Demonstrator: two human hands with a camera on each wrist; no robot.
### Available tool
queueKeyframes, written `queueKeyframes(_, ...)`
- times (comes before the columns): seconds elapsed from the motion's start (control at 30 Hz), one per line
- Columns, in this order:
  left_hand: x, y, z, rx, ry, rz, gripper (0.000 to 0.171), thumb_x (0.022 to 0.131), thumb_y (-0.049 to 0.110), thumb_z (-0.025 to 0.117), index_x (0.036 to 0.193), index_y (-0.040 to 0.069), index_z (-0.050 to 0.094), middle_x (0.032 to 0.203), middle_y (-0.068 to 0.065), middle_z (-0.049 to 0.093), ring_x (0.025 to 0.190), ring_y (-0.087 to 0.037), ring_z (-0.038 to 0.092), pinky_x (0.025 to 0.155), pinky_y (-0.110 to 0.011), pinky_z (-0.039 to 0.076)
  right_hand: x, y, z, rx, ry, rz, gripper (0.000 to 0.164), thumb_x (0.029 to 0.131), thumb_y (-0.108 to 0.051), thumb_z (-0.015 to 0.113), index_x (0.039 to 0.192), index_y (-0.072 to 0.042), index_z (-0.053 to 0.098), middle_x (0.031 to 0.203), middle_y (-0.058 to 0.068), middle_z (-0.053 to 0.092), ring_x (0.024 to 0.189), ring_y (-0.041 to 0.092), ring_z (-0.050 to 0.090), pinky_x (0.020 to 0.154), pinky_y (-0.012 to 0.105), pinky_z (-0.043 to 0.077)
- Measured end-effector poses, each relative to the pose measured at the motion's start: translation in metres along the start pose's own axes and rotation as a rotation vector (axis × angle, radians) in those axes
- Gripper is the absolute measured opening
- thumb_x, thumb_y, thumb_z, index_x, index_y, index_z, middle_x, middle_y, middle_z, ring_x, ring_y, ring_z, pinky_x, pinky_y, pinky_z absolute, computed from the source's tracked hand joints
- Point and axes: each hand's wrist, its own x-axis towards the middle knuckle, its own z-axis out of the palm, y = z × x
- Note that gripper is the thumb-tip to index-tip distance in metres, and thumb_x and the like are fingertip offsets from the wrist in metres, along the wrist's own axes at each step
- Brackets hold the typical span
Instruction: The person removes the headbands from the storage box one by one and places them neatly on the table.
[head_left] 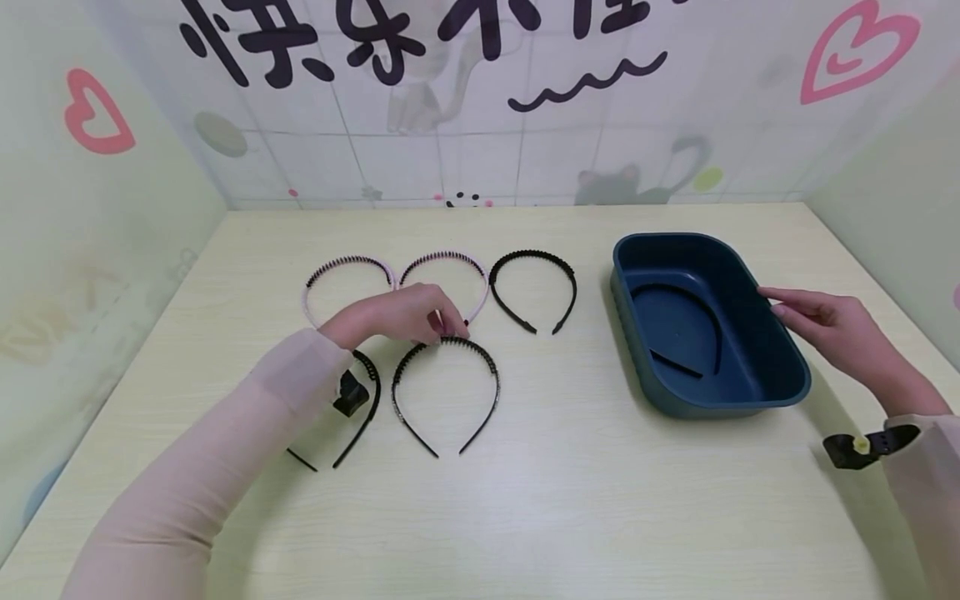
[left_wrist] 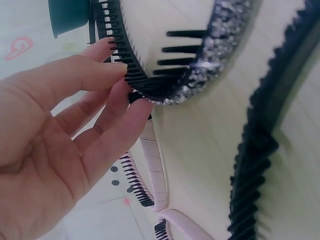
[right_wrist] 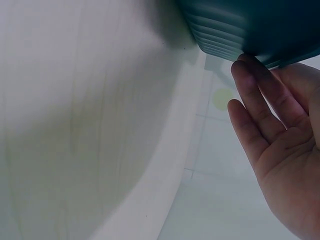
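Observation:
My left hand pinches the top of a black toothed headband between thumb and fingers. Silver glitter covers its outer side in the left wrist view, where the left hand shows close up. Its two ends point toward me on the table. Another black headband lies to the left, partly covered by my left wrist. My right hand holds the right rim of a dark blue plastic basin, fingers against its outer wall in the right wrist view. Inside the basin lies a thin black headband.
Behind my left hand lie two pink headbands with dark teeth, one left and one in the middle. A black textured headband is to their right. Printed cloth walls bound the pale wooden table.

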Motion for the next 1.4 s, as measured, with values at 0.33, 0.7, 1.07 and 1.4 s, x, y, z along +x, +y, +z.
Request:
queueKeyframes(0.33,0.001,-0.002,0.0,-0.002,0.0,0.002,0.039,0.078,-0.017,0.051,0.11,-0.001,0.066,0.109,-0.012,0.064,0.096,-0.022,0.059,0.078,-0.03,0.048,0.0,-0.001,0.0,0.014,0.0,0.015,0.037,0.094,-0.015,0.052,0.125,0.005,0.052,0.099,-0.037,0.048,0.088,-0.022,0.045,0.071,0.001,0.036)
queueKeyframes(0.7,0.0,0.003,0.001,0.001,0.016,-0.007,0.035,0.08,-0.012,0.053,0.11,0.001,0.066,0.106,-0.009,0.064,0.097,-0.021,0.059,0.081,-0.03,0.048,0.001,0.0,0.001,0.022,0.001,0.011,0.036,0.094,-0.015,0.052,0.125,0.004,0.053,0.099,-0.037,0.049,0.088,-0.022,0.046,0.071,0.001,0.036)
queueKeyframes(1.07,0.001,0.019,-0.012,0.022,0.045,0.059,0.027,0.084,-0.006,0.055,0.109,-0.001,0.066,0.109,-0.013,0.063,0.098,-0.024,0.059,0.08,-0.03,0.048,0.001,0.0,0.001,0.017,-0.003,0.011,0.037,0.095,-0.015,0.051,0.125,0.005,0.052,0.099,-0.036,0.048,0.088,-0.021,0.046,0.071,0.001,0.036)
queueKeyframes(1.4,0.01,0.04,-0.026,0.012,0.089,0.067,0.028,0.085,-0.001,0.058,0.113,0.002,0.065,0.112,-0.01,0.061,0.098,-0.02,0.057,0.083,-0.03,0.046,0.0,0.0,0.0,0.026,-0.004,0.01,0.037,0.095,-0.015,0.051,0.125,0.005,0.052,0.099,-0.036,0.049,0.088,-0.021,0.046,0.071,0.001,0.037)
